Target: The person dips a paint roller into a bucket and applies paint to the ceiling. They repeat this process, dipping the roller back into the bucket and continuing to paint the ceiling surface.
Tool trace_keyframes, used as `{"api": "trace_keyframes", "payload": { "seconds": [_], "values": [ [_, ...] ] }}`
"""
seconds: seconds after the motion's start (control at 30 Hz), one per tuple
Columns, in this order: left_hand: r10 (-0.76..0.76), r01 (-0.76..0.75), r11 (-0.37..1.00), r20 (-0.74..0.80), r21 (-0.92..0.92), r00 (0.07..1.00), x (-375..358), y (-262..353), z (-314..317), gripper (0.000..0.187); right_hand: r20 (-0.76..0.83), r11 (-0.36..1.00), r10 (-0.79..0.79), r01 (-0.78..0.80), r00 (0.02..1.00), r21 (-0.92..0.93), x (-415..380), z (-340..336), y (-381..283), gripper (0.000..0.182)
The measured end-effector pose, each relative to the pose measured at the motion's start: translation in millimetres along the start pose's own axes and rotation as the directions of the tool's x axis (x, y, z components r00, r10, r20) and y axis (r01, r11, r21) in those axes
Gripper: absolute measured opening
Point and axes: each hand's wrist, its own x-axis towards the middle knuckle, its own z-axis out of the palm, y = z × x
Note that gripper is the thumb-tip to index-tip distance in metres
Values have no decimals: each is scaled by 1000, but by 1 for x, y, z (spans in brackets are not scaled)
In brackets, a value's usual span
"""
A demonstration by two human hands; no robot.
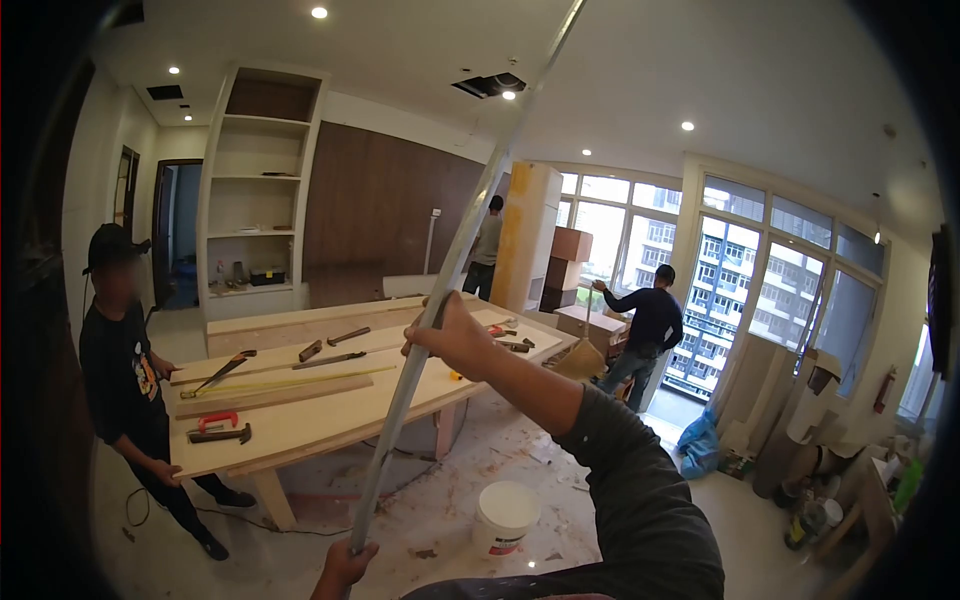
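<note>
A long metal bar (pixel 395 425) slants in front of the surface (pixel 320 427), its top cut off by the upper frame edge. Both hands are closed round it: the right hand (pixel 455 335) higher up, some fingers hard to make out, the left hand (pixel 345 567) low, partly cropped, the bar's lower end out of sight beneath. The surface's near edge runs behind the bar. Beyond that edge, scrap-strewn floor (pixel 525 450) lies open around a white bucket (pixel 505 520).
</note>
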Motion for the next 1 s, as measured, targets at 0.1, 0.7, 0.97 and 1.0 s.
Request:
{"api": "trace_keyframes", "payload": {
  "seconds": [0.1, 0.7, 0.97, 1.0],
  "values": [
    [-17, 17, 999, -6, 50, 1000, 11, 22, 4, 40, -45, 998, 59, -59, 997, -3, 9, -26, -6, 55],
    [168, -166, 978, -10, 129, 986, 143, 154, 128, 41, -164, 987, -37, 62, 986, 149, 60, -263, 43, 44],
    [201, -200, 979, -21, 33, 979, 160, 205, 151, 37, -198, 987, -3, 34, 980, 154, 72, -321, 59, 29],
    [206, -206, 978, -15, 23, 978, 161, 208, 153, 40, -213, 988, -6, 39, 977, 152, 71, -324, 62, 28]
  ]
}}
